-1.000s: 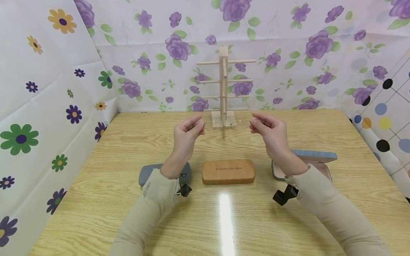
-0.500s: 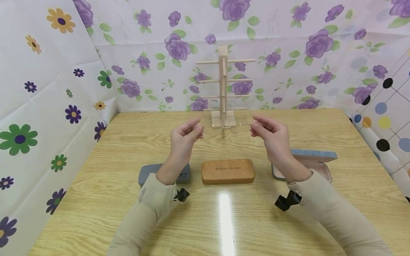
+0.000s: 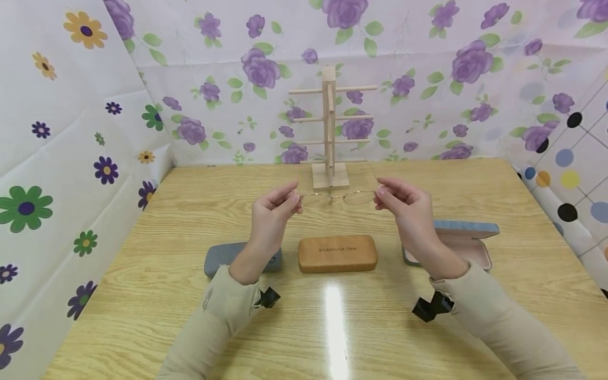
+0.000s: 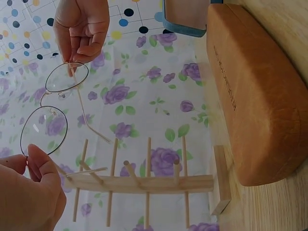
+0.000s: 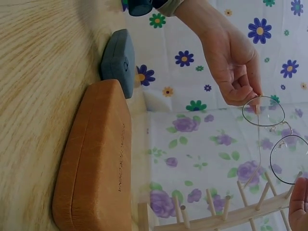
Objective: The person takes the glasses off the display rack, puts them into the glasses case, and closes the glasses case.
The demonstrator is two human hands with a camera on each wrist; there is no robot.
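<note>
A pair of thin metal-rimmed glasses [image 3: 359,198] is held up between both hands, in front of the wooden display stand [image 3: 329,126]. My left hand [image 3: 269,216] pinches the frame at its left end, and my right hand [image 3: 406,214] pinches the right end. Both round lenses [image 4: 45,130] show in the left wrist view, with the temples unfolded and pointing toward the stand. In the right wrist view the left hand [image 5: 236,65] has its thumb and fingers closed at the rim's hinge. The stand's pegs hold no glasses.
On the table [image 3: 166,316] a closed brown glasses case [image 3: 338,254] lies in the middle. A closed grey-blue case [image 3: 220,258] sits partly behind the left forearm. An opened blue case [image 3: 470,248] stands at the right, beside the right forearm. Patterned cloth walls surround the table.
Both hands have drawn the glasses down and slightly toward the person, away from the stand. Their lenses now show lower, below the stand's base. The cases have stayed put.
</note>
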